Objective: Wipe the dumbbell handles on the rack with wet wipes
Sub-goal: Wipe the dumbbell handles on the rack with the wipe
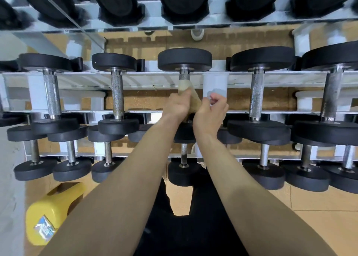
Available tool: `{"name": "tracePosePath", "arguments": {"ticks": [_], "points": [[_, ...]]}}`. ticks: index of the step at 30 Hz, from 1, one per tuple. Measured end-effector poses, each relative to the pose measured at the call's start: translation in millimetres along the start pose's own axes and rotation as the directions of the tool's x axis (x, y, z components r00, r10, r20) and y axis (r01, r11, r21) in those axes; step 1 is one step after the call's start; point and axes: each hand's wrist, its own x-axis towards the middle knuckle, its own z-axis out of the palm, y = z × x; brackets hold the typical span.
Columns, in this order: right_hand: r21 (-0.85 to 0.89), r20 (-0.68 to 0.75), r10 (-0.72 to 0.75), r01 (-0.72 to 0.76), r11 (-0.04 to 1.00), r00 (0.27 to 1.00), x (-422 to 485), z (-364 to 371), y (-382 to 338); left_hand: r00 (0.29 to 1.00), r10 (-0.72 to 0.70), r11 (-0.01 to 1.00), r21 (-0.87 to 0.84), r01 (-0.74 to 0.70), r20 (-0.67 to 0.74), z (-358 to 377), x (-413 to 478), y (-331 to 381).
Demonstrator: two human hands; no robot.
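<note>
Where my two forearms meet over the middle tier, item one: my left hand (179, 105), fingers and thumb curled tight round a tan wet wipe (186, 86); the wipe is wrapped round the handle (184, 75) of the centre dumbbell (185, 59), covering most of its length, with a short knurled band left bare below the far head; the near head is hidden under my wrists; item two: my right hand (211, 111), just beside the left and close against the wipe's near end, fingers curled inward; whether it pinches the wipe or holds nothing I cannot tell; the hands lie together, wrists nearly touching; item three: neighbouring dumbbells on the same tier, one to the left (117, 94) and one to the right (256, 94), each with a bare knurled steel handle and black round heads, lying across the rails; two more further out at either side; item four: the rack (135, 79), white-painted frame and rails, three tiers in view; upper tier holding a row of large black heads (184, 1); lower tier, nearest me, holding smaller dumbbells (70, 158) with short smooth handles; item five: a yellow jug (48, 213) with a label on its end, lying on its side on the tan floor (319, 226) at lower left; item six: my black trousers (193, 232), between my forearms.
</note>
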Motion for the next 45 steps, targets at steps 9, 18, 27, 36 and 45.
{"name": "tracePosePath", "arguments": {"ticks": [9, 18, 27, 36, 45], "points": [[0.003, -0.063, 0.074, -0.074, 0.997, 0.995, 0.2, 8.2, -6.2, 0.993, -0.023, 0.949, -0.309, 0.057, 0.112, 7.1, 21.9, 21.1], [0.012, -0.072, 0.048, -0.047, 0.999, 0.996, -1.1, 10.1, -3.6, 0.981, 0.106, 0.923, -0.384, -0.036, 0.163, -0.2, 33.5, 36.7], [0.008, -0.088, 0.053, -0.053, 0.999, 0.995, -1.8, 10.5, -5.9, 0.985, -0.045, 0.998, 0.06, 0.035, 0.166, 2.8, 18.4, -3.2], [0.018, -0.069, 0.054, -0.053, 0.998, 0.996, -1.2, 11.2, -4.3, 0.983, -0.174, 0.948, -0.26, 0.182, 0.056, 21.1, 28.7, 12.9], [0.01, -0.056, 0.043, -0.042, 0.999, 0.998, -1.0, 12.4, -2.0, 0.916, 0.018, 0.9, -0.404, 0.16, 0.401, -13.6, 40.6, 39.0]]}}
